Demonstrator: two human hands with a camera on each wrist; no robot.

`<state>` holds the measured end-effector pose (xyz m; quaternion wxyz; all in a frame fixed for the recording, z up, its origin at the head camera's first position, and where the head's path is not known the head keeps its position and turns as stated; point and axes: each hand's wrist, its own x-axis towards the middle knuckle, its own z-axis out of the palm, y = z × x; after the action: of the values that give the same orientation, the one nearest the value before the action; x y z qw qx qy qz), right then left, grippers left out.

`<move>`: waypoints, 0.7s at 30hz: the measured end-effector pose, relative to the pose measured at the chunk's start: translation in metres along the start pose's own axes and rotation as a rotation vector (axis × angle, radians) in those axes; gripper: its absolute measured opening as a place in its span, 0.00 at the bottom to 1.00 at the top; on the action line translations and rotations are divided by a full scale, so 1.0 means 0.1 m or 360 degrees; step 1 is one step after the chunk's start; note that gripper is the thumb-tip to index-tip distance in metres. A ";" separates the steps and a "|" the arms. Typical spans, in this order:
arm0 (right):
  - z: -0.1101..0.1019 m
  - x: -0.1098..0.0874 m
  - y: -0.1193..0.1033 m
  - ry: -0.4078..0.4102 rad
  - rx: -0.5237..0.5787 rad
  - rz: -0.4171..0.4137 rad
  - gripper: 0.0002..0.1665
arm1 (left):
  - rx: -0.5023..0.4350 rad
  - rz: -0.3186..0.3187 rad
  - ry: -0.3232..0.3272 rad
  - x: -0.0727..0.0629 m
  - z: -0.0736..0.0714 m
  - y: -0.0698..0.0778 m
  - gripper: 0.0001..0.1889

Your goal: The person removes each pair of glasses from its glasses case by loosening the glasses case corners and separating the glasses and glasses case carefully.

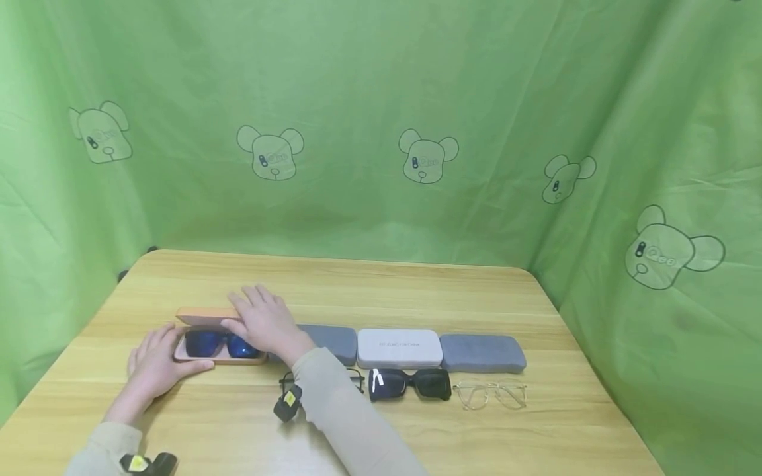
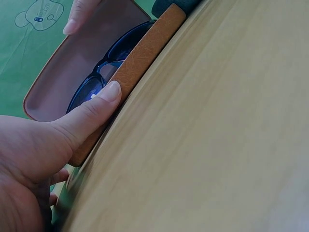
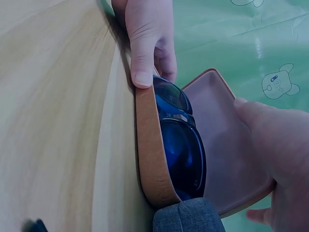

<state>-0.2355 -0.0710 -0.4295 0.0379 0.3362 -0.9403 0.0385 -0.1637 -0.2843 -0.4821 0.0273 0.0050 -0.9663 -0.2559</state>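
A tan glasses case (image 3: 150, 140) with a pale pink lining stands with its lid (image 3: 219, 130) raised, at the left of the table. Inside it lie dark sunglasses (image 1: 223, 344) with blue lenses. My left hand (image 1: 156, 362) grips the left end of the case's base, thumb against the front wall (image 2: 145, 53). My right hand (image 1: 268, 322) holds the lid, with the thumb at its edge and the other fingers behind it, as the right wrist view shows. Neither hand touches the sunglasses.
Right of the tan case stand a blue-grey case (image 1: 333, 342), a white case (image 1: 400, 348) and another grey case (image 1: 483, 353). In front lie thin dark-framed glasses (image 1: 357, 378), partly behind the right sleeve, black sunglasses (image 1: 411, 385) and clear-lensed glasses (image 1: 491, 395). Green curtains (image 1: 357, 218) surround the table.
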 end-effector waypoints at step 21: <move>-0.01 -0.08 -0.05 0.0040 -0.0025 0.0040 0.43 | 0.0003 0.0003 -0.0016 0.01 0.00 -0.01 0.55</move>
<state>-0.2265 -0.0693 -0.4287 0.0518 0.3234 -0.9442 0.0357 -0.1646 -0.2854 -0.4830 0.0225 0.0029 -0.9667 -0.2549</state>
